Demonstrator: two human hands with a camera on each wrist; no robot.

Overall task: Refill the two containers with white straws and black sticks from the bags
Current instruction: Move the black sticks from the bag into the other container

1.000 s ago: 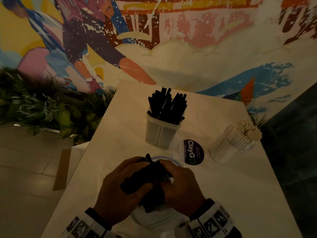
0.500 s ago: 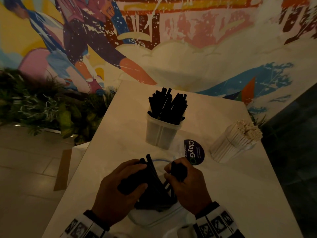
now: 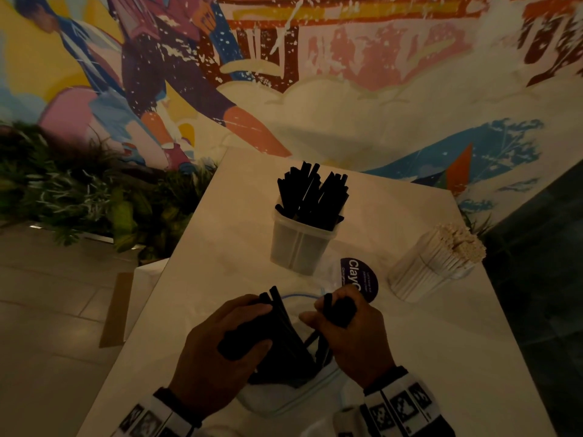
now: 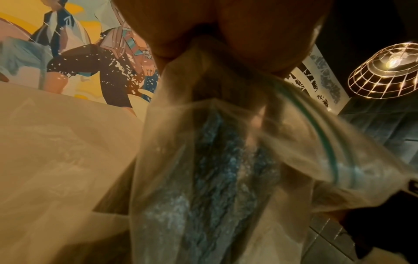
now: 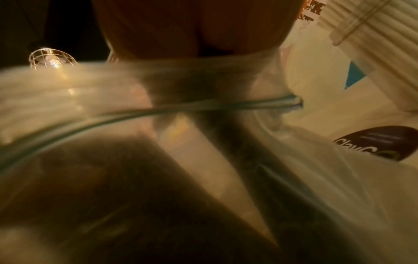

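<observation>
Right hand (image 3: 350, 329) further right over table (image 3: 441, 357)

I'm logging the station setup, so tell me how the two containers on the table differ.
The container of black sticks stands upright near the table's middle; the container of white straws leans toward the right edge. The first holds loose, splayed black sticks with its lower half showing empty; the second is packed tight with white straws. Both are clear plastic.

Looks like a café or casual eatery, dimly lit. Shown by a bright painted mural (image 3: 284, 74) across the far wall, a planter of greenery (image 3: 79, 200) at left, a wire-cage pendant lamp (image 4: 384, 71), and a pale counter (image 3: 441, 342) stocked with tubs of straws and stirrers.
</observation>
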